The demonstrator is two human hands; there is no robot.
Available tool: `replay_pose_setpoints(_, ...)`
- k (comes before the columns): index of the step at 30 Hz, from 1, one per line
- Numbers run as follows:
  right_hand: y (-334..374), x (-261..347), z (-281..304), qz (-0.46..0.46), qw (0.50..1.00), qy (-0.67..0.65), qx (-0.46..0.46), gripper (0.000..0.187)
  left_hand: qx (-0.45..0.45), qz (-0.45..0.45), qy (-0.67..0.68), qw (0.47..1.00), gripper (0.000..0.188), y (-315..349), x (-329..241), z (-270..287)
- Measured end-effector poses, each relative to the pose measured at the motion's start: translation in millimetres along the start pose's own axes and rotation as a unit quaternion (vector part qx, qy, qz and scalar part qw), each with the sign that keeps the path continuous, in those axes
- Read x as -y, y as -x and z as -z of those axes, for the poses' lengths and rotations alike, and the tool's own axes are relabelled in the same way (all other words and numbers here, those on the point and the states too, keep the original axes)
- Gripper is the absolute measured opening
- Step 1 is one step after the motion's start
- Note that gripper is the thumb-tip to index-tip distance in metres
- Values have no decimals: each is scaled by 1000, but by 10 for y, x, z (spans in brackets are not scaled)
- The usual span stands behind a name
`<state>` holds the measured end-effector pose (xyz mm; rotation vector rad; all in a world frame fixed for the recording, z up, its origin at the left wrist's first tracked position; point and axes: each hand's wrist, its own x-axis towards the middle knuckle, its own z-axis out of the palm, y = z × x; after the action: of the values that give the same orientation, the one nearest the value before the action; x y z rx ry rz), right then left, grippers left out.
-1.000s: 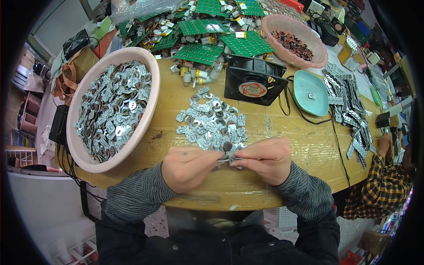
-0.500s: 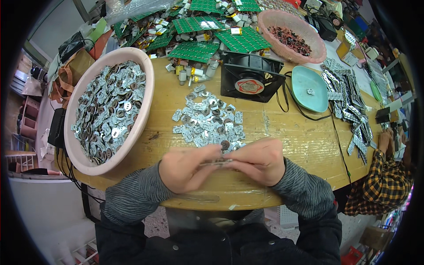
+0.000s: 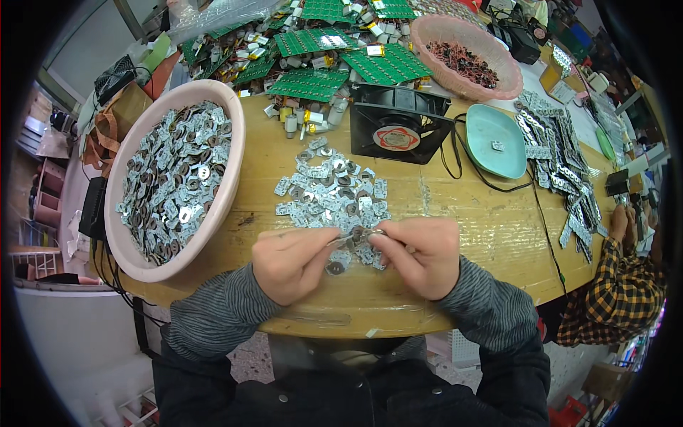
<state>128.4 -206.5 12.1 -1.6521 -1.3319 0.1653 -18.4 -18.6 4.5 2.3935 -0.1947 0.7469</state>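
Observation:
My left hand [image 3: 290, 265] pinches a small silver metal plate [image 3: 342, 240] between thumb and fingertips. Facing it, my right hand [image 3: 421, 256] is closed on another small metal plate [image 3: 373, 233]. The two plates meet or nearly meet at a dark round part; whether they are joined I cannot tell. Just beyond and beneath my fingertips spreads a loose pile of similar metal plates [image 3: 331, 188], some with dark discs. One plate with a dark disc [image 3: 335, 268] lies close to my left fingertips, on the near side of the pile.
A large pink basin [image 3: 238, 153] of such plates stands at left. Behind the pile is a black fan [image 3: 398, 128], then green circuit boards [image 3: 313, 84]. A turquoise tray [image 3: 491, 167], metal strips [image 3: 562, 171] and a pink basket [image 3: 427, 53] lie right. A co-worker's checked sleeve [image 3: 608, 292] shows at right.
My hands, blurred and close together before, have drawn slightly apart at the fingertips. The pinched plates and the pieces beneath them now show.

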Motion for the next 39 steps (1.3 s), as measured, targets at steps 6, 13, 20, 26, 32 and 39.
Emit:
replay_pose_setpoints(6, -11, 38, 31, -152, 973, -170, 46, 10, 20, -82, 5, 996, 35, -7, 38, 33)
replay_pose_setpoints(13, -11, -40, 65, -140, 974, -158, 84, 10, 37, -106, -10, 994, 40, 1, 20, 39)
replay_pose_setpoints(20, -26, -35, 70, -171, 963, -180, 105, 11, 41, -108, -18, 993, 42, 11, 14, 53)
replay_pose_setpoints(26, -27, 48, 32, -291, 917, -261, 76, 12, 70, -150, -25, 986, 40, -16, 40, 89)
replay_pose_setpoints(32, -39, 6, -9, -307, 891, -331, 48, 16, 41, -101, -23, 994, 37, -8, 81, 74)
replay_pose_setpoints(39, 1, -16, 39, -242, 942, -226, 55, 14, 34, -90, 1, 995, 37, -19, 94, 85)
